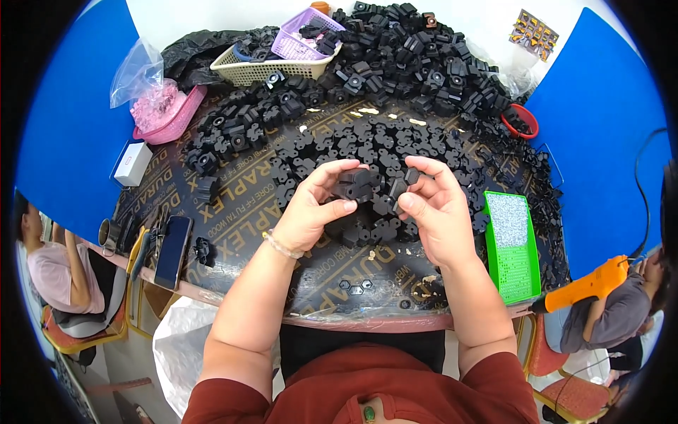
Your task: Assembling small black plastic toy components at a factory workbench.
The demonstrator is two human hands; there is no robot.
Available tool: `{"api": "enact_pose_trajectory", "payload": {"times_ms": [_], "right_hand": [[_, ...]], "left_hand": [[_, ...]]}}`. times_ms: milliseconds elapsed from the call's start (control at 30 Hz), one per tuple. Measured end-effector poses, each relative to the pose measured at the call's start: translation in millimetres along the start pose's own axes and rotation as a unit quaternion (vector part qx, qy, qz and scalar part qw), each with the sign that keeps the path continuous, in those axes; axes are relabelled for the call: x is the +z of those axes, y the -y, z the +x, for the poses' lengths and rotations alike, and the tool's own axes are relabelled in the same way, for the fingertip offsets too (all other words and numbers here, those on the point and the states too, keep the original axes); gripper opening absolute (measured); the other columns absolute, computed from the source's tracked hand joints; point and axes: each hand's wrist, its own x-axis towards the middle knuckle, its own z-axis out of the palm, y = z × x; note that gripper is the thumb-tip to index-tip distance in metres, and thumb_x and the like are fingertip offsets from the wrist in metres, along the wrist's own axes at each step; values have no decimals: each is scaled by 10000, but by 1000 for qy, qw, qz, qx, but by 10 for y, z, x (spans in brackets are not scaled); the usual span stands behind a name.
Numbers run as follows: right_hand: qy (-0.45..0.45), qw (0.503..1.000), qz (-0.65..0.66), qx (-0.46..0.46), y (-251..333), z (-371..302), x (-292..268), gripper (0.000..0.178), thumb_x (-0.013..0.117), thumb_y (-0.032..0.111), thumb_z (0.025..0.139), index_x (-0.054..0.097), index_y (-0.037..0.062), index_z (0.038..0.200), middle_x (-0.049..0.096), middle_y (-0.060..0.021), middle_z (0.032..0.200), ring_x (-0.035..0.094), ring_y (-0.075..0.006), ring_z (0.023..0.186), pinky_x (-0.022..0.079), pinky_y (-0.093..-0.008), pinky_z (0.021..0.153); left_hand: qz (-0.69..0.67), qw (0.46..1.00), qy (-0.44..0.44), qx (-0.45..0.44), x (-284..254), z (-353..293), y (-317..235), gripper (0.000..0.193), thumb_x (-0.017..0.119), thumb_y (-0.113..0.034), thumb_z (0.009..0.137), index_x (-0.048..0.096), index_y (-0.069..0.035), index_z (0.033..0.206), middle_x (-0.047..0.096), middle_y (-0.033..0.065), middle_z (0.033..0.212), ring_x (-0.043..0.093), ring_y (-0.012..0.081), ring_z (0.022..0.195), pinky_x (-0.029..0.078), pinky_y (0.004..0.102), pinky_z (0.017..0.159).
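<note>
Both hands are raised over the middle of the table. My left hand (318, 201) is closed around a blocky black plastic part (355, 185), thumb below and fingers behind it. A smaller, flatter black plastic piece (397, 191) is pinched between the thumb and fingers of my right hand (439, 206). A narrow gap separates the two parts. Behind and beneath them lies a spread of flat black plastic pieces (381, 138), partly hidden by my hands. Three small hexagonal outlines (356, 287) show near the table's front edge.
Heaped black parts (417, 56) fill the back, beside a cream basket (272, 71) and purple basket (300, 35). Right stand a green tray (521, 272), red bowl (531, 115) and orange glue gun (590, 283). Left are a phone (174, 251), white box (133, 164) and pink basket (180, 120).
</note>
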Motion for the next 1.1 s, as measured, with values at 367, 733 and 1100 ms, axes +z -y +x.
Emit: {"api": "enact_pose_trajectory", "payload": {"times_ms": [367, 733, 1100], "right_hand": [[37, 964, 248, 89, -244, 46, -49, 272, 668, 62, 923, 569, 107, 1172, 667, -59, 1052, 668, -181, 937, 553, -345, 816], [26, 950, 282, 131, -302, 54, -115, 206, 632, 48, 938, 640, 68, 1143, 667, -72, 1004, 679, -173, 890, 608, -381, 824], [34, 952, 274, 133, -263, 84, -181, 220, 629, 53, 941, 643, 42, 1160, 671, -77, 935, 667, -162, 842, 599, -353, 783]], "left_hand": [[169, 981, -22, 94, 78, 1, 92, 576, 735, 31, 783, 558, -70, 1322, 562, 95, 1400, 567, 180, 1214, 443, 336, 1019], [242, 960, -36, 139, 40, 3, 138, 555, 735, -1, 757, 590, -114, 1281, 588, 75, 1394, 589, 150, 1151, 452, 291, 909], [210, 969, -24, 125, 69, -9, 60, 588, 746, 3, 766, 567, -88, 1319, 579, 89, 1398, 579, 162, 1192, 441, 299, 947]]}}
